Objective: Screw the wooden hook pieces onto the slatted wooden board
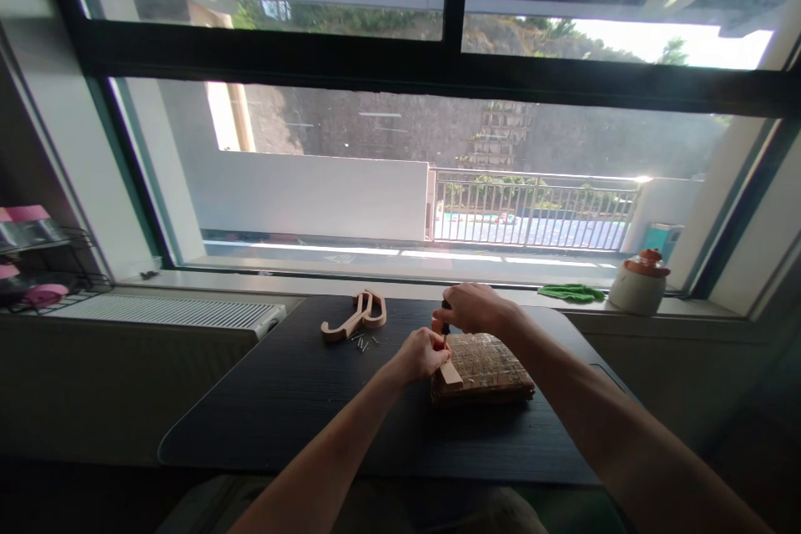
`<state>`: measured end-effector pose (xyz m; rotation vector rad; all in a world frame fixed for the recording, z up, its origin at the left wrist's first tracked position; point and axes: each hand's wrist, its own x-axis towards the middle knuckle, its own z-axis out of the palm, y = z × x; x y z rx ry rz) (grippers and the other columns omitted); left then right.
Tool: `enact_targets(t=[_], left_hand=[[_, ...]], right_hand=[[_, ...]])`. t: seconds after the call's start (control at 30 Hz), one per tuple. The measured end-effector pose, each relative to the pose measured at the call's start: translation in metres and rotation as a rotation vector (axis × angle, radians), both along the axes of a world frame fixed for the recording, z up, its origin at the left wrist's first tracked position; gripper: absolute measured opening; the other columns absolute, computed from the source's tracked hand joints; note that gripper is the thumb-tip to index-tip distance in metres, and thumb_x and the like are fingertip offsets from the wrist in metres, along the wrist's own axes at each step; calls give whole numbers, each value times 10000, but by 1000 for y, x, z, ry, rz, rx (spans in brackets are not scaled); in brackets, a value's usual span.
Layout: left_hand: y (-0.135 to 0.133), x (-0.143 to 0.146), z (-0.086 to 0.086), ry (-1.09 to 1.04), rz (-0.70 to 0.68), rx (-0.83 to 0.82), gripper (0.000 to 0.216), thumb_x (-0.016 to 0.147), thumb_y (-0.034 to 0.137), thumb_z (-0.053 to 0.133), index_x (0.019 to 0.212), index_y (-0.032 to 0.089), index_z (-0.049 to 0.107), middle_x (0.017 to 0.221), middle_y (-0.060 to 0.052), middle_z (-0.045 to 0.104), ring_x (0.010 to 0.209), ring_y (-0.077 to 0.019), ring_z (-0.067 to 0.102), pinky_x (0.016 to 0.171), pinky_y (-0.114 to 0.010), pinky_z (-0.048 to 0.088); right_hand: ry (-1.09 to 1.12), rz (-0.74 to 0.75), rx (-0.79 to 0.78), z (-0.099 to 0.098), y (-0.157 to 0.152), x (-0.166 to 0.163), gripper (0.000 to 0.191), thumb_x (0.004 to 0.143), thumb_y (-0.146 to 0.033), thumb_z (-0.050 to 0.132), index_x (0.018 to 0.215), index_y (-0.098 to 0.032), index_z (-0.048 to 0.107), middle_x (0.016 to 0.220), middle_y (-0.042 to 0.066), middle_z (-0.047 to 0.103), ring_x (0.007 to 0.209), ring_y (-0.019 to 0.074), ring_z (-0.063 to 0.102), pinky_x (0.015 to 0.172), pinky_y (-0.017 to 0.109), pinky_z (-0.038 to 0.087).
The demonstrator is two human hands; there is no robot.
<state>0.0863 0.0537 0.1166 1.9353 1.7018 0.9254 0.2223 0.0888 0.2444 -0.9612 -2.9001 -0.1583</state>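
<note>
A brown woven block lies on the dark table in front of me. My left hand is closed on a small light wooden piece resting on the block's left edge. My right hand is closed just above it, wrapped round a dark-handled tool that points down at the wooden piece. A curved wooden hook shape lies further left on the table, with several small nails beside it.
A window sill runs behind the table, holding a white jar with an orange lid and a green cloth. A radiator sits at the left, below a black wire shelf with pink items.
</note>
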Motion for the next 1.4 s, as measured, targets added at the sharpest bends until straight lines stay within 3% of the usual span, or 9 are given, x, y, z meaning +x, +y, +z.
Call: enact_targets(t=[0.13,0.23,0.47,0.7,0.9,0.97,1.1,1.27,1.4], left_hand=[[-2,1,4,11,-11,-17,287,690,323,496,620,99,662,559,-4,557,554,-108,469,490,-203,301],[-3,2,10,22,-19,-31,275,680,322,509,622,104,668,567,-12,575,575,-121,492,503,-208,315],[-3,7,20,36,21,-15,301,689,363,517,633,101,655,562,-21,577,543,-119,487,484,-215,309],[-2,11,19,-19,2,-37,355,707,403,501,537,105,592,520,-22,555,501,-110,471,466,-217,308],[0,6,16,-74,-32,-61,366,699,425,512,556,99,598,514,-12,533,494,-104,457,464,-216,311],[1,5,14,-90,-43,-72,369,697,431,516,577,95,613,520,-13,534,500,-107,462,467,-218,314],[2,5,13,-119,-47,-93,388,711,438,499,588,91,620,523,-21,542,478,-103,457,469,-225,321],[2,5,13,-133,-51,-112,374,693,436,523,598,89,625,539,-22,550,492,-102,455,475,-223,329],[4,1,10,-113,-50,-98,369,698,427,519,616,89,640,549,-20,553,525,-112,474,486,-222,326]], right_hand=[[93,96,-20,-1,5,6,311,743,-371,531,1001,-219,613,848,42,662,689,148,570,552,224,355],[95,125,-53,0,10,8,232,724,-283,538,923,-220,641,822,18,661,667,124,554,538,206,340],[82,100,-19,-2,14,6,217,734,-296,524,873,-197,658,798,35,664,649,129,546,528,214,326],[86,59,-41,0,14,10,306,734,-425,534,862,-175,656,780,50,658,625,136,543,520,225,334],[146,154,-57,0,15,15,250,729,-261,531,951,-216,638,831,24,657,683,122,553,570,203,350],[125,119,-63,-1,14,14,229,751,-330,524,883,-190,648,796,36,656,647,124,548,537,209,340],[112,22,-25,-1,10,14,424,792,-520,431,811,-160,654,736,60,649,584,138,535,503,238,327],[188,118,-124,1,13,17,325,780,-365,508,1047,-212,612,862,23,660,670,118,559,563,212,351],[166,111,-97,-2,14,14,261,785,-365,499,880,-181,658,783,23,655,620,109,535,533,215,327]])
